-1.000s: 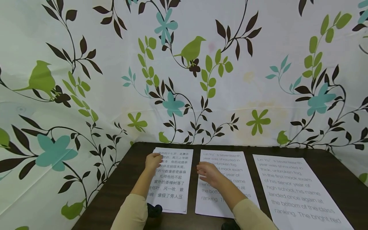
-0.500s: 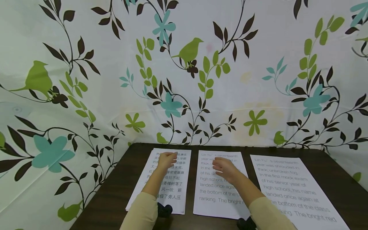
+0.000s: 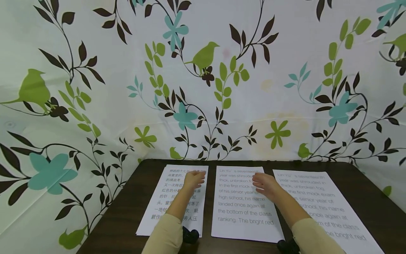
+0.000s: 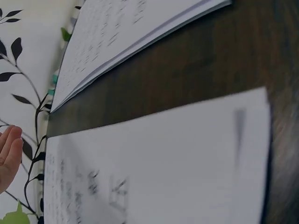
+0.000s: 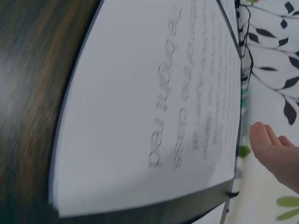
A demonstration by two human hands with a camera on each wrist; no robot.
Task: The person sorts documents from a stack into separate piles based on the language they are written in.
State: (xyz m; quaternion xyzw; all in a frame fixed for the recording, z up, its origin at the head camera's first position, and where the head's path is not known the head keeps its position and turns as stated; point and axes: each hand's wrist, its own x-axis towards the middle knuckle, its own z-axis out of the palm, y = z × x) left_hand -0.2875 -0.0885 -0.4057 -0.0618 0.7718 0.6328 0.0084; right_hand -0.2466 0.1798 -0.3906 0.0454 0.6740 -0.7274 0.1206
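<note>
My left hand [image 3: 194, 180] is over the upper right part of a paper stack [image 3: 149, 222] printed with Chinese characters. Its fingers extend to the right and hold nothing. To the right, the other hand [image 3: 267, 184] is at the right side of a middle paper stack [image 3: 241, 231] with English text, its relaxed fingers extending left. In the left wrist view the fingers [image 4: 8, 156] show at the left edge, beyond the paper. The right wrist view catches relaxed fingers [image 5: 275, 149] with nothing in them.
A third English page [image 3: 333, 194] lies at the right, partly covered by the right forearm. All three sit on a dark wooden table [image 3: 123, 215]. A white cloth [image 3: 253, 95] with leaves and birds stands behind. Black devices [image 3: 190, 235] sit at the wrists.
Both hands have moved right: the left across the Chinese page, the right across the middle page to its right side. The view has shifted slightly to the right. The pages stay put.
</note>
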